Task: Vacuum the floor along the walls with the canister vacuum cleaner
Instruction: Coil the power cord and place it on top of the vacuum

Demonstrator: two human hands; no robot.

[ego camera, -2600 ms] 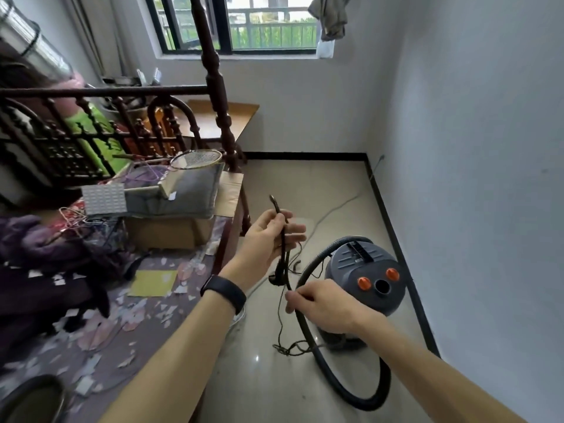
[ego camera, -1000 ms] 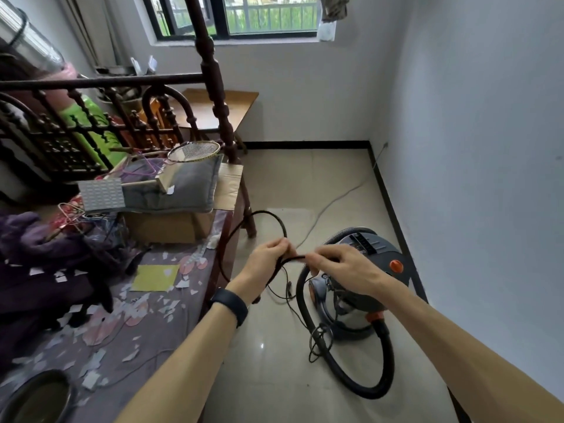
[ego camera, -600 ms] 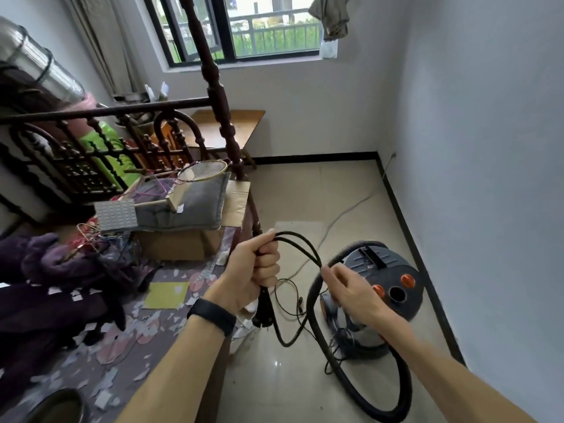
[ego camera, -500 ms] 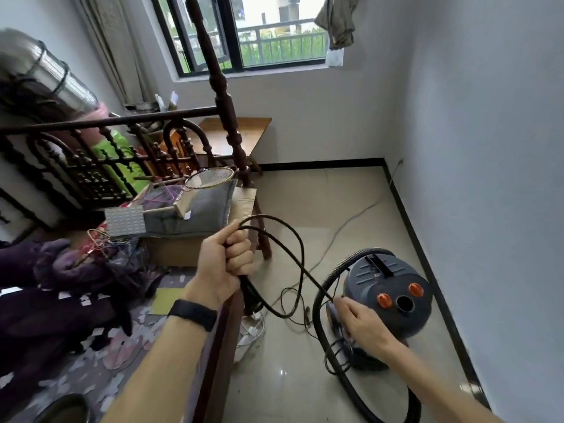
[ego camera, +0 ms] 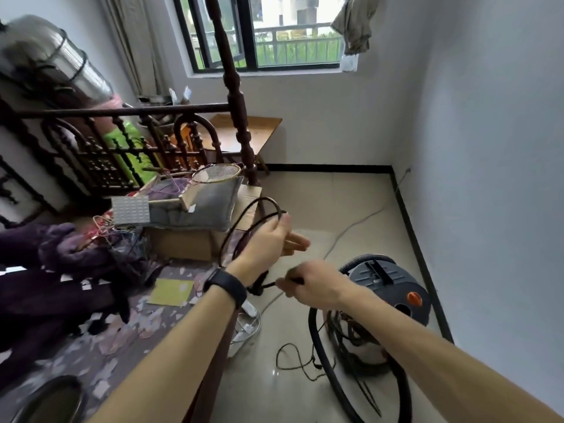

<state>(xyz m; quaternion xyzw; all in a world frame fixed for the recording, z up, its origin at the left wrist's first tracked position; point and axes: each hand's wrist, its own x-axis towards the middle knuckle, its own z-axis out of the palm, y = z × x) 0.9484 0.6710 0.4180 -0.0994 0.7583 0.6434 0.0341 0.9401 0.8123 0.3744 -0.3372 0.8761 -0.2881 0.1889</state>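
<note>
Up from the canister vacuum (ego camera: 390, 285) comes my right hand (ego camera: 314, 285), pinching the power cord (ego camera: 265, 198); loops drape the straight fingers of my left hand (ego camera: 273, 242). Vacuuming seems not yet begun.

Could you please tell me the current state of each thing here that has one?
Black power cord, partly looped over the left hand.
Left hand, fingers straight, carrying loops.
Right hand, pinching the cord.
Grey canister vacuum cleaner, upright on floor.
Black hose, curved on floor.
</note>
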